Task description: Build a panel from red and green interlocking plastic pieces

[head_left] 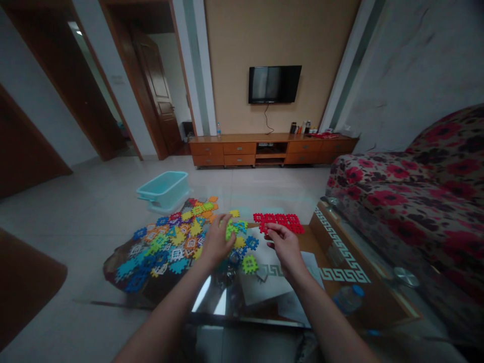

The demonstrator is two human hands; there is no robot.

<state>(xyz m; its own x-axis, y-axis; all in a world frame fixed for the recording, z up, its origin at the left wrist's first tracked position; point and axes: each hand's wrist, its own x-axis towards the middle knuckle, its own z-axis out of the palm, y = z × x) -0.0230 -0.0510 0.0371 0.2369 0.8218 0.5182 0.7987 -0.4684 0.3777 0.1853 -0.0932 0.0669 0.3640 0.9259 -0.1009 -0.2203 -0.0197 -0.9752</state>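
My left hand (219,239) is over the right part of a heap of colourful notched plastic building tiles (177,237). Its fingers are apart and curved around a yellow-green tile (230,230); whether they grip it is unclear. With thumb and fingertips together, my right hand (283,244) pinches the near left corner of some red notched tiles (282,220). These red tiles lie side by side in a joined block on the glass table. Between my forearms are a lime tile (249,264) with a window pattern and a blue tile (252,243).
A turquoise plastic tub (164,191) stands beyond the heap. White sheets (264,287) lie below my right hand. A water bottle (348,300) is at the right, near the table's front edge. A flowered sofa (408,201) stands to the right; a low wooden cabinet (238,149) is across the floor.
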